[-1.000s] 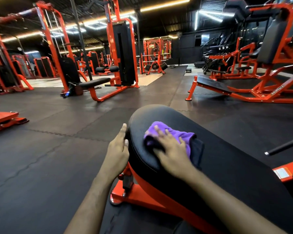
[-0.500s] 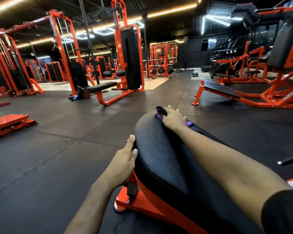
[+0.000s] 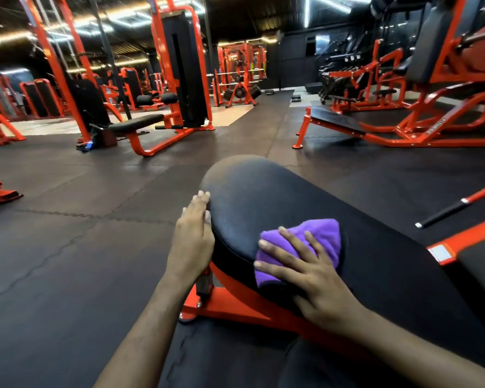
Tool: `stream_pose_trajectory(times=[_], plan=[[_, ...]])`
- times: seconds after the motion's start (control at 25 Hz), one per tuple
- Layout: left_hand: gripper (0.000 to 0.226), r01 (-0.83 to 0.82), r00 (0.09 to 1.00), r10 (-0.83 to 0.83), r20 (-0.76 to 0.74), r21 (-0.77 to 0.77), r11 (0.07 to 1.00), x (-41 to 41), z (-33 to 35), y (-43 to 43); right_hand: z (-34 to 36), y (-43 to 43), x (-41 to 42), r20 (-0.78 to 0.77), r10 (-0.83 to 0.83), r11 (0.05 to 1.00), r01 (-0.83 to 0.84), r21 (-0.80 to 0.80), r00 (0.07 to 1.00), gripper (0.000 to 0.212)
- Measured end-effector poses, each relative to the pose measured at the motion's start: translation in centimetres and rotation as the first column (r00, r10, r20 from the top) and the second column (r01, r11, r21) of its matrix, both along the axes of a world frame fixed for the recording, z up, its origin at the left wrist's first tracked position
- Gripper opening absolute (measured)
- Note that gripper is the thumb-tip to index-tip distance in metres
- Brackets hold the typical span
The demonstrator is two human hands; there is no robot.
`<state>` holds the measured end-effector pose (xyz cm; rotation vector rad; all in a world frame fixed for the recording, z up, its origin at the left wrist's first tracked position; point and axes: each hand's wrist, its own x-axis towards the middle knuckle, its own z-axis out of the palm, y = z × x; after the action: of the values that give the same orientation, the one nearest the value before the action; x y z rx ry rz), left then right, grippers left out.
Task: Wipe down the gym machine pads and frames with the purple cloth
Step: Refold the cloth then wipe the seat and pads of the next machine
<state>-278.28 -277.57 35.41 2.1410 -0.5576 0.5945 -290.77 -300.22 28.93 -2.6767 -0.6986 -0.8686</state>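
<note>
A long black bench pad (image 3: 263, 191) on an orange frame (image 3: 230, 303) runs from the lower right toward the middle. The purple cloth (image 3: 319, 233) lies on the pad's near left part. My right hand (image 3: 305, 270) presses flat on the cloth with fingers spread and straight. My left hand (image 3: 192, 239) rests against the pad's left edge, fingers straight and pointing away from me.
Dark rubber mat floor (image 3: 81, 247) surrounds the bench. An orange cable machine (image 3: 179, 79) with a black seat stands at the back left. An orange plate-loaded machine (image 3: 403, 121) is at the right. A black-handled bar (image 3: 457, 208) slants beside the pad.
My right hand has drawn the cloth back from the pad's far tip toward me, along the left part of the pad. My left hand stays at the pad's left edge.
</note>
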Motion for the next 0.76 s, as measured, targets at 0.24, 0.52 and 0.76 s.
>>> stream_pose_trajectory(times=[0.24, 0.52, 0.76], plan=[[0.039, 0.214, 0.968, -0.226, 0.111, 0.115, 0.97, -2.9, 0.6, -9.0, -8.0, -7.1, -7.4, -0.113, -0.435, 0.859, 0.45, 0.245, 0.893, 0.072], [0.048, 0.647, 0.754, -0.648, -0.11, 0.298, 0.702, -8.2, -0.7, -21.4, -3.4, -15.9, -12.3, -0.158, -0.516, 0.348, 0.374, 0.859, 0.842, 0.029], [0.052, 0.896, 0.397, -0.865, -0.307, 0.335, 0.292, -14.5, -3.6, -32.8, 0.0, -21.7, -21.3, -0.1, -0.499, 0.244, 0.25, 0.937, 0.861, 0.012]])
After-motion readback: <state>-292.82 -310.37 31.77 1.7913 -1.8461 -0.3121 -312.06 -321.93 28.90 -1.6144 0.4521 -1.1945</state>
